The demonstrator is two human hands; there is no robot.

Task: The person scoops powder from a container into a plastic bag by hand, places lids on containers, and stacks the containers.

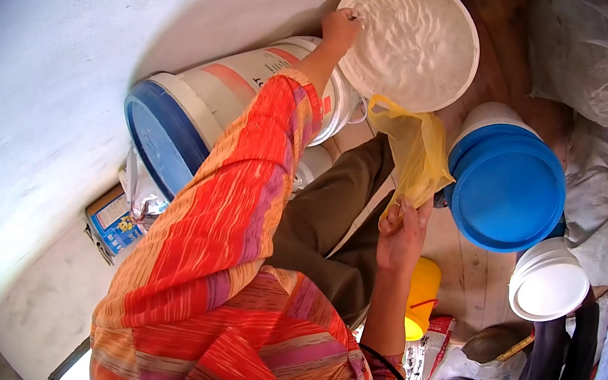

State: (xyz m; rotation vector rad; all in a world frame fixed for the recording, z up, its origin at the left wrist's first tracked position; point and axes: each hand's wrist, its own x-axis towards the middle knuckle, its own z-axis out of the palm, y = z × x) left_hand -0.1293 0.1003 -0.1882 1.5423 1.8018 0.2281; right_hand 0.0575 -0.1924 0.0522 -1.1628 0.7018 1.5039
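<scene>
My left hand (340,30) is at the left rim of a round white bucket (474,58), its fingers curled closed. A small dark spot shows at the fingertips, but what they grip is unclear. Inside the bucket is a pale, rippled surface (413,37), either water or clear plastic. My right hand (404,225) is closed around the lower end of a thin yellow plastic bag (415,140). The bag's upper end reaches up to the bucket's near side.
A large white bucket with a blue lid (163,133) stands along the wall at left. At right are a blue-lidded bucket (508,189), a small white-lidded tub (550,282) and plastic sacks (587,59). A yellow container (421,298) is beside my right forearm.
</scene>
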